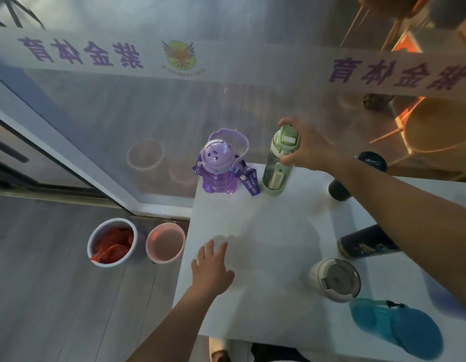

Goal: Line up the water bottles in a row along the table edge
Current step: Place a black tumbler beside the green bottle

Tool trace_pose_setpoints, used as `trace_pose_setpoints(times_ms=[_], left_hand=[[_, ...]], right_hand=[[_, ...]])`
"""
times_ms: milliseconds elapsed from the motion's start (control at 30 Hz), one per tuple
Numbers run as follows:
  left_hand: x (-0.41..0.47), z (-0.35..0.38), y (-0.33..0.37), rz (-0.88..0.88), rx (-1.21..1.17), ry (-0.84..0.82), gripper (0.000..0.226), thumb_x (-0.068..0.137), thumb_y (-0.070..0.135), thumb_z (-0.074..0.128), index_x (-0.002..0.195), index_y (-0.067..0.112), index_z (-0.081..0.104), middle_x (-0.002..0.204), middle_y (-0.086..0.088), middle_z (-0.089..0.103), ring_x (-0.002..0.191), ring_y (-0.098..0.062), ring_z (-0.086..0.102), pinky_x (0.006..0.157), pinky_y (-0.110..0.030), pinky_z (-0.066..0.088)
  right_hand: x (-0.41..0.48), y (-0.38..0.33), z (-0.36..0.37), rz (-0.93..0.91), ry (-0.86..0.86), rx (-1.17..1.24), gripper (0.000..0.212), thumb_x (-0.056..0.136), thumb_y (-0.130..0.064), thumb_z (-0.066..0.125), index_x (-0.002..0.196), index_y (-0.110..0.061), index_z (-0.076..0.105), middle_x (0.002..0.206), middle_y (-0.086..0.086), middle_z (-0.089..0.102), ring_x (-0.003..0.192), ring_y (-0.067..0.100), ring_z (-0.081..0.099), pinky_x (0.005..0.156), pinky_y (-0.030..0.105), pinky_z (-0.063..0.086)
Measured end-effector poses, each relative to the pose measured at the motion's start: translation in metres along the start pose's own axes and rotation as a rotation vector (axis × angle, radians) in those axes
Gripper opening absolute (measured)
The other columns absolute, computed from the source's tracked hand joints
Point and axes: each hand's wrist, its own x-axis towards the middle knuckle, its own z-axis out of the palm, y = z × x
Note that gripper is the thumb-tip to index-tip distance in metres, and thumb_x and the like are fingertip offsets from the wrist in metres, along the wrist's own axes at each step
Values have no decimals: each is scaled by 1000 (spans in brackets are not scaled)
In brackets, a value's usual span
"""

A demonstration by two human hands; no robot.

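Observation:
My right hand [309, 147] grips the lid of a green bottle [277, 163] that stands upright at the far edge of the white table [252, 226]. Just left of it, at the far left corner, stands a purple bear-shaped bottle [217, 168] with a strap. My left hand [212, 267] rests flat and open on the table near its left edge. A dark bottle [362, 171] stands behind my right forearm. Another dark blue bottle [365, 242], a white tumbler with a grey lid [336, 279] and a blue bottle [394, 327] stand along the right side.
Two buckets sit on the wooden floor left of the table: a white one holding red cloth [112, 242] and a pink one [165, 242]. A glass wall with a lettered white band [109, 53] runs directly behind the table's far edge.

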Motion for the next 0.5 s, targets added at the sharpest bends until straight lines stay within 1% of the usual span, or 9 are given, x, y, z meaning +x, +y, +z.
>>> trace_pose_setpoints(times_ms=[100,167,233,300,400,500], left_hand=[[-1,1,-2,18,0,-3,77,90,37,56,153,35,13,164,-3,0,150,-31,2,118,-53,18],[-1,1,-3,24,0,-3,77,89,36,57,153,35,14,164,-4,1,150,-31,2,118,-53,18],[-1,1,-4,31,-2,-6,76,89,35,57,152,35,15,164,-5,2,150,-31,3,118,-52,18],[-2,1,-4,38,-5,-10,76,88,35,57,152,35,16,164,-4,3,150,-31,3,118,-52,19],[-3,0,-3,43,-10,-20,76,89,34,57,152,35,15,164,-3,2,150,-30,3,118,-53,18],[-6,-1,-2,57,-14,-23,76,89,34,57,152,36,14,164,-3,2,150,-31,3,118,-54,17]], right_hand=[[-5,3,-1,-3,18,7,76,61,-8,82,124,-33,48,118,6,50,98,22,57,76,30,56],[-6,3,0,-4,23,-1,76,61,-7,81,124,-32,48,119,5,49,98,21,56,72,21,50],[-4,2,2,-6,21,-9,76,60,-7,81,124,-32,48,120,5,49,97,21,55,69,17,46],[-4,1,3,-1,14,-1,78,60,-7,80,125,-34,47,121,5,48,98,21,55,68,16,46],[-6,2,2,10,8,27,78,63,-5,79,126,-35,46,121,4,48,98,21,56,68,19,50],[-8,1,1,27,-13,52,82,66,-5,77,133,-37,44,128,4,44,106,21,55,75,23,51]])
